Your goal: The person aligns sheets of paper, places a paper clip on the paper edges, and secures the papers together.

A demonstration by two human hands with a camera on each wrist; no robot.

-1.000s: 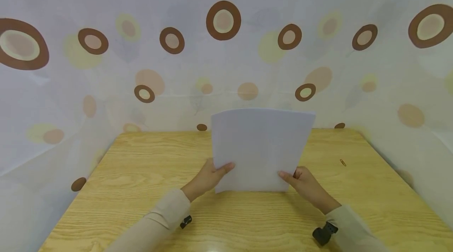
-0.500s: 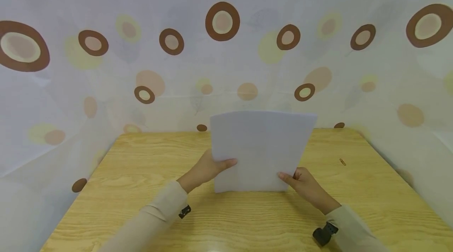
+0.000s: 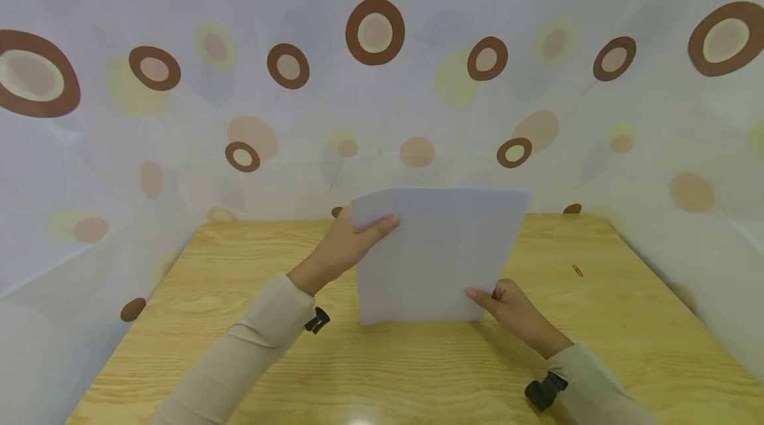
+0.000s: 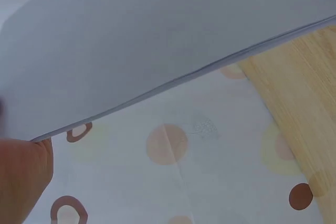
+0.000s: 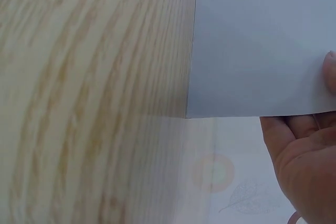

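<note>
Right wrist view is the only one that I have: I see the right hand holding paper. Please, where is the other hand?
Observer: The head view shows the left hand holding the paper by its left side, near the upper corner.
Operator: Thank you. Is there also some small object on the table?
Observer: Yes, a paper clip lies there, to the right of the paper.
Operator: And is the paper only one single sheet?
Observer: It seems to be more: in the left wrist view, its edge shows layers.
</note>
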